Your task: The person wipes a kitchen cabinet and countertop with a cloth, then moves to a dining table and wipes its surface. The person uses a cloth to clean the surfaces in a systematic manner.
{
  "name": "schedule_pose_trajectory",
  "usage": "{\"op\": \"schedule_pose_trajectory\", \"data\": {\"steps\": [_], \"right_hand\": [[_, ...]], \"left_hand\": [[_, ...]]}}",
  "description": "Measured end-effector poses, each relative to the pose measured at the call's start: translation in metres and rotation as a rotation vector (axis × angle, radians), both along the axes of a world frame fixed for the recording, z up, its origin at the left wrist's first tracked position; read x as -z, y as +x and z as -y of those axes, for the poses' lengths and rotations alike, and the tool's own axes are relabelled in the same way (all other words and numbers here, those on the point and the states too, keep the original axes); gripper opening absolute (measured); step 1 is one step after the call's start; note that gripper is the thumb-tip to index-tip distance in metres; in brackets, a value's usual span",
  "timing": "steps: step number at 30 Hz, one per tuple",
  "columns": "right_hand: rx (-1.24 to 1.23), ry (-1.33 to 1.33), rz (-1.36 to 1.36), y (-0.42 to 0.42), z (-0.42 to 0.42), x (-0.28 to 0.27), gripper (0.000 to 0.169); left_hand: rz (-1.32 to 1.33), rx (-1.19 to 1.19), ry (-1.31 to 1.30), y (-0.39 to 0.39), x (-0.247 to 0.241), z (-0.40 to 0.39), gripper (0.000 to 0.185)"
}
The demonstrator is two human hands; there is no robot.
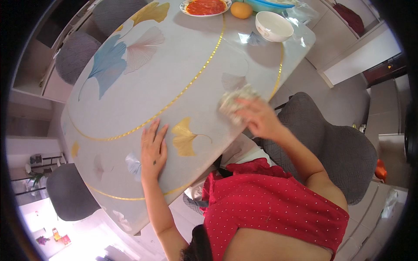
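My right hand [258, 115] grips a crumpled light-coloured cloth [233, 101] against the tabletop, near the table's right edge. Hand and cloth are both blurred. My left hand [153, 150] lies flat, palm down, on the table [137, 98], with its fingers slightly apart and nothing held. The table wears a pale cover printed with ginkgo leaves and gold curved lines. Beside the left hand, a yellow printed leaf [184, 137] shows on the cover.
Along the far edge stand a patterned plate [183, 8] of red food, an orange round fruit [241, 10], a white bowl [274, 27] and a blue container [269, 6]. Grey-covered chairs stand around the table, one [329, 146] close on my right and another [72, 192] at left.
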State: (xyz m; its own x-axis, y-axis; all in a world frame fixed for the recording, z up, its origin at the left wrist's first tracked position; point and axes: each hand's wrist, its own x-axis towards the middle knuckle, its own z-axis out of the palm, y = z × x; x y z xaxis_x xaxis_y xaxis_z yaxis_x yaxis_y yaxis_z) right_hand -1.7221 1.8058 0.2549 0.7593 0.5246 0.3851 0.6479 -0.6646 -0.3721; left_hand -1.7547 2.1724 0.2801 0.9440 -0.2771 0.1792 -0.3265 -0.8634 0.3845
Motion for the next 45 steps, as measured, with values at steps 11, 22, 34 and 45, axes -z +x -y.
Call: {"op": "schedule_pose_trajectory", "data": {"steps": [11,22,34,45], "right_hand": [[0.611,0.178,0.056,0.114,0.142,0.022,0.03],[-0.047,0.006,0.01,0.013,-0.06,-0.002,0.036],[-0.447,-0.018,-0.307,0.008,-0.078,-0.027,0.046],[-0.822,-0.09,-0.109,-0.037,-0.221,-0.016,0.046]], "left_hand": [[-0.059,0.108,0.04,-0.004,-0.014,0.021,0.058],[-0.122,-0.072,0.096,-0.036,-0.021,-0.004,0.054],[0.045,-0.849,0.16,-0.21,0.015,-0.123,0.058],[0.282,-1.2,0.163,-0.262,0.041,-0.161,0.052]]}}
